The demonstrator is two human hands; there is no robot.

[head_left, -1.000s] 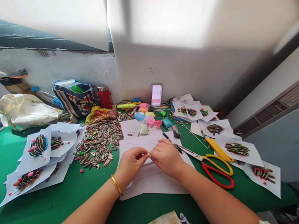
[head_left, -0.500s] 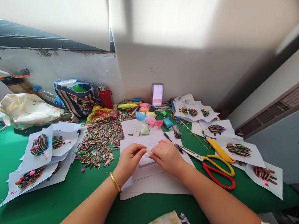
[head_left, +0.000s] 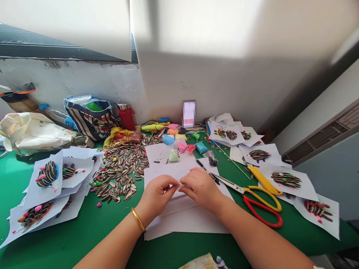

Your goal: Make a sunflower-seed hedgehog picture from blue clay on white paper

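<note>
My left hand [head_left: 161, 194], with a gold bangle [head_left: 138, 221] at its wrist, is pinched, thumb against fingers. My right hand [head_left: 202, 190] is closed the same way, and the fingertips of both meet over the white paper sheets [head_left: 190, 218]. A tiny whitish bit shows between the fingertips, too small and covered to name. Under and beyond the hands, the paper carries faint line drawings. Just past my right hand lie black pens [head_left: 214, 178] and open scissors [head_left: 255, 200] with red and yellow handles.
Striped sunflower seeds [head_left: 121, 169] lie heaped on the left. Packets of coloured clay [head_left: 202, 147] sit at the back. Sheets with seed-and-clay figures flank both sides, such as the left stack [head_left: 47, 197] and right sheet [head_left: 320, 217]. A yellow cutter [head_left: 263, 180] lies by the scissors.
My left hand's fingers have shifted slightly, with the thumb and forefinger now closer to my right fingertips. Less of the whitish bit shows. The things on the table stay put.
</note>
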